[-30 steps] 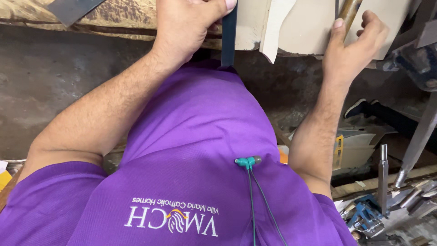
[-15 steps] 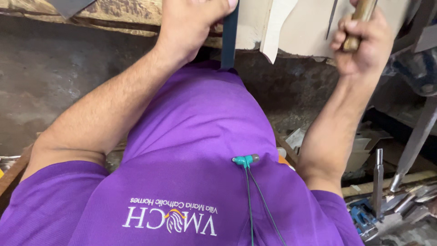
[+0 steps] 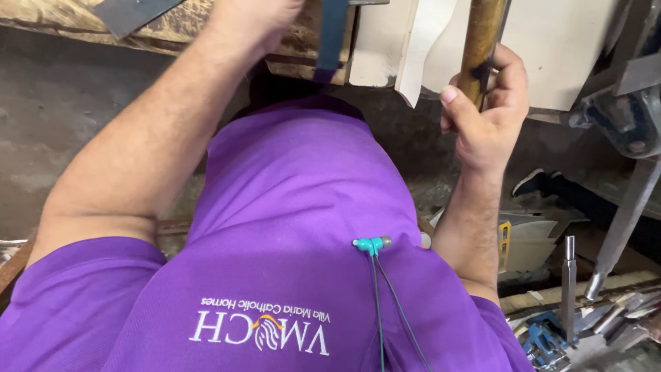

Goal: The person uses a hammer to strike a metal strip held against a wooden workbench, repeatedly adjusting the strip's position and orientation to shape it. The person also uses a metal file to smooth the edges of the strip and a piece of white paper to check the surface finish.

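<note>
At about one o'clock, the right hand [image 3: 487, 117] has its fingers curled tight round a smooth brassy tool handle [image 3: 480, 38]. The left hand [image 3: 258, 14] at eleven is mostly cropped, so I can't tell its grip; it's by a dark blue flat bar [image 3: 332, 34]. My guess: a slip could gouge the pale, thin, curved sheet [image 3: 427, 48] or pinch fingers. The bench edge [image 3: 62, 27] looks rough and crusty.

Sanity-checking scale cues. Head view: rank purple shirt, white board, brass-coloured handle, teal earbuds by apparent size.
1. purple shirt, though nearest the camera
2. white board, cut off by the frame edge
3. brass-coloured handle, gripped by the right hand, partly out of frame
4. teal earbuds
</note>
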